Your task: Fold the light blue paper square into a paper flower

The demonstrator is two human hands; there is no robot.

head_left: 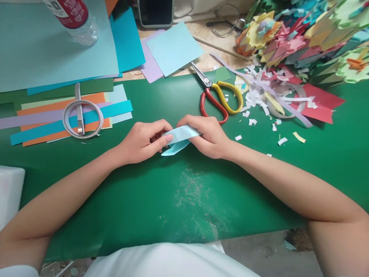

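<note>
A folded piece of light blue paper [184,133] is held between my two hands, just above the green table top. My left hand [147,141] pinches its left end, the thumb lying on top of the fold. The right end is gripped by my right hand [209,134], whose fingers wrap around it and partly hide it. A lower flap of the paper hangs apart from the upper fold, towards me. Scissors [213,90] with one red and one yellow handle lie just beyond my right hand, their blades partly apart.
On the left, a tape roll [65,119] and a metal clip-like piece [79,111] rest on coloured paper strips [118,109]. A plastic bottle [77,19] stands on large sheets. Paper scraps [256,90] and folded paper flowers [288,38] crowd the right. A phone [155,13] lies at the back.
</note>
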